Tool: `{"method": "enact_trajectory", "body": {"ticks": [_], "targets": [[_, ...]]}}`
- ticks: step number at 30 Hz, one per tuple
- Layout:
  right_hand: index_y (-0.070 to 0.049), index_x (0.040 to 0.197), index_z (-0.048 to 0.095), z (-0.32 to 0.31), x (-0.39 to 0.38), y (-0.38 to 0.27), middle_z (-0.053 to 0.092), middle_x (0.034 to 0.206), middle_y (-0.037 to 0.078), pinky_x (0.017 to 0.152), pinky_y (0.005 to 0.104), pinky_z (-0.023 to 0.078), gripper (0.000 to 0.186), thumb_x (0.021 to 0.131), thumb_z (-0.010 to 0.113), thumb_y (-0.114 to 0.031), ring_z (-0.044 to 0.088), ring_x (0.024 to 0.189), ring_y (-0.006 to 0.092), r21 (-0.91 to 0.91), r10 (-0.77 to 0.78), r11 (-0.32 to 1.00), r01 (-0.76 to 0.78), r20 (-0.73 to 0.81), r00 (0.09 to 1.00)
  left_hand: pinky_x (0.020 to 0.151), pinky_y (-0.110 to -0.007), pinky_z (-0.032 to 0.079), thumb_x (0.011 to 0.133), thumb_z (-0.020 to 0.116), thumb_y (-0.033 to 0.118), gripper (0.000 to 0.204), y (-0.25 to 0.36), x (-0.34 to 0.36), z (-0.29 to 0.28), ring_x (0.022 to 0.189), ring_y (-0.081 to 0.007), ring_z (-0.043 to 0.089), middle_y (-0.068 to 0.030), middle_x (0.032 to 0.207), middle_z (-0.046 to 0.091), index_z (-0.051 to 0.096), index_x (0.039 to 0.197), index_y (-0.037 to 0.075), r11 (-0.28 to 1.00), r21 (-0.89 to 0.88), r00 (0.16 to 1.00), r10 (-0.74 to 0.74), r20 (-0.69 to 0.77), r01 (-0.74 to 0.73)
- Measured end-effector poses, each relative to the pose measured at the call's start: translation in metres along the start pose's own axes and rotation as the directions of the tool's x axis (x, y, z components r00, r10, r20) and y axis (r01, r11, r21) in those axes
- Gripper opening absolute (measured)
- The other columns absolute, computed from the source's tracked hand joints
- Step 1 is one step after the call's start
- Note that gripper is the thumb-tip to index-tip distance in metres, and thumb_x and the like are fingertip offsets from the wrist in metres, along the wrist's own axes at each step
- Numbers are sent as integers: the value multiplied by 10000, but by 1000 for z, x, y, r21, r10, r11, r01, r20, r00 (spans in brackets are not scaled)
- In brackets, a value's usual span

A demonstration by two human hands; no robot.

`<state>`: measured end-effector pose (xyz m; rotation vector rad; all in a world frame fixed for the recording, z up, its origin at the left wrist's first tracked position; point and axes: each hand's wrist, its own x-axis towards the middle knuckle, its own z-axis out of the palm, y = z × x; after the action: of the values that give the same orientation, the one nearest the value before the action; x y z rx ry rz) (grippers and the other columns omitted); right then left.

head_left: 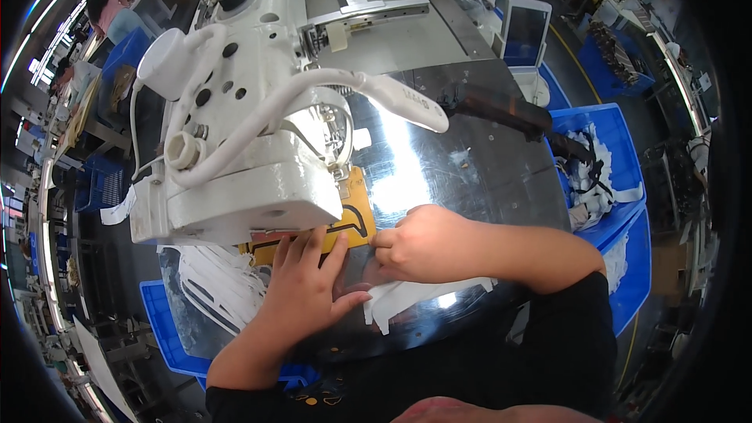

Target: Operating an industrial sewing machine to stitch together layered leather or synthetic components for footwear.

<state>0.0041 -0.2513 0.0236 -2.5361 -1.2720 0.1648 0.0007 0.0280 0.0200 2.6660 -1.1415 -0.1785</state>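
Under the white sewing machine head (258,180) lies a yellow template (352,223) with a curved dark slot. My left hand (309,282) rests on its near edge, fingers spread, some fingertips tucked by the machine housing. At the template's right corner, my right hand (403,243) is curled with fingertips pressed together; what they hold, if anything, is hidden. A white cut piece (392,301) lies on the metal worktop (493,180) just below my hands. Left of my left hand is a pile of long white strips (211,282).
Blue bins with white scraps (595,180) stand at the right; another blue bin (164,345) is at lower left. A black bar (501,113) crosses the back right, near a small screen (523,31). A co-worker (110,16) sits at the upper left.
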Motion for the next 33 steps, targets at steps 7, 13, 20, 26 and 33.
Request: {"method": "enact_trajectory", "body": {"ticks": [7, 13, 20, 26, 33], "targets": [[-94, 864, 797, -10, -8, 3, 748, 827, 58, 671, 415, 621, 299, 1031, 708, -325, 782, 772, 278, -38, 61, 998, -58, 83, 995, 1285, -649, 292, 896, 754, 716, 977, 3, 9, 5, 1479, -494, 477, -334, 1614, 475, 589, 1595, 53, 997, 22, 996, 75, 36, -76], [-70, 859, 790, -18, -11, 15, 737, 797, 95, 683, 414, 630, 316, 1011, 735, -342, 784, 775, 304, -63, 103, 993, -100, 38, 994, 1292, -656, 271, 897, 743, 731, 996, 11, 16, 6, 1515, -482, 458, -334, 1637, 462, 569, 1611, 58, 996, -4, 993, 89, 78, -89], [-59, 864, 768, -9, -1, 30, 700, 803, 106, 708, 427, 629, 270, 951, 790, -314, 762, 771, 318, 9, 148, 989, -149, -147, 978, 1283, -668, 295, 894, 756, 713, 981, 8, 10, 3, 1497, -486, 479, -332, 1635, 465, 583, 1593, 45, 997, 10, 995, 73, 69, -74], [-60, 962, 749, 13, 9, 36, 673, 1028, 102, 929, 444, 559, 277, 877, 868, -295, 679, 1029, 308, 105, 174, 983, -149, -293, 940, 1261, -652, 362, 961, 756, 591, 809, -1, 4, 13, 1437, -476, 545, -286, 1594, 529, 630, 1531, 31, 992, 23, 992, 124, -18, -123], [-74, 951, 770, 17, 15, 45, 683, 998, 63, 939, 412, 514, 280, 870, 874, -322, 674, 1046, 267, -13, 154, 986, -168, -340, 928, 1219, -608, 432, 953, 808, 463, 659, -2, 5, 8, 1412, -427, 592, -264, 1486, 625, 703, 1417, 8, 987, -2, 983, 162, -91, -163]]}}
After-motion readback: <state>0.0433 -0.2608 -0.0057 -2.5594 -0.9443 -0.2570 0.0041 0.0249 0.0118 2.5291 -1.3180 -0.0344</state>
